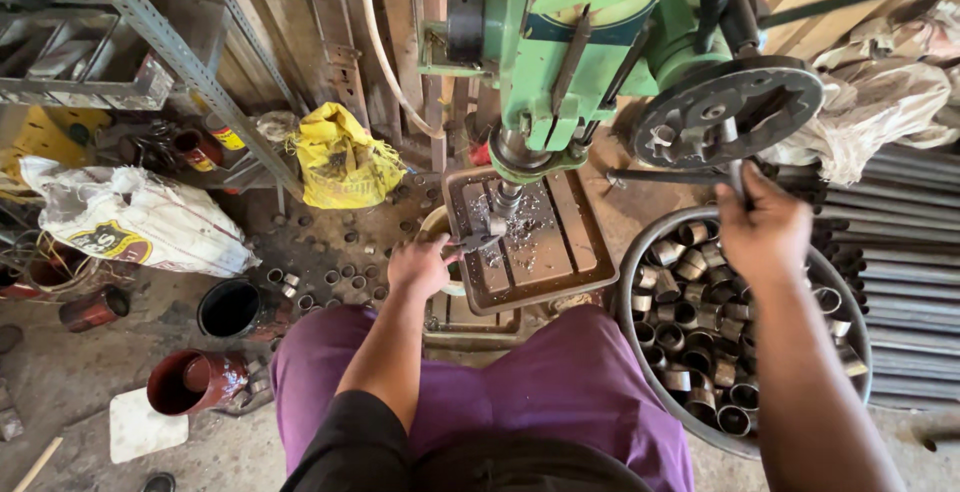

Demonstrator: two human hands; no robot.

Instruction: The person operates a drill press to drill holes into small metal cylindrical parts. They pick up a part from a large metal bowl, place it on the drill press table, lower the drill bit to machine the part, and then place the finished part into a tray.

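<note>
Workpiece: small metal piece [478, 242] lies on the drill-press table [590, 252], at its left edge, just under the drill bit [505, 197]; its long axis runs roughly left to right, pointing toward the left hand.
Sack: white bag [130, 217] on the floor at far left, a yellow bag [340, 157] beyond it.
Cans: dark red tins [195, 380] on the floor by the left knee.
Left hand [420, 267]: fingers curled, pinching the workpiece's left end.
Drill press: green body [570, 42], spindle upright over the table.
Right hand [765, 227]: closed around the feed-wheel handle [737, 167].
Basin: round metal tub [640, 282] full of short steel rings [690, 342], beneath the right hand.
Tubes: long steel tubes [900, 252] stacked at far right.
</note>
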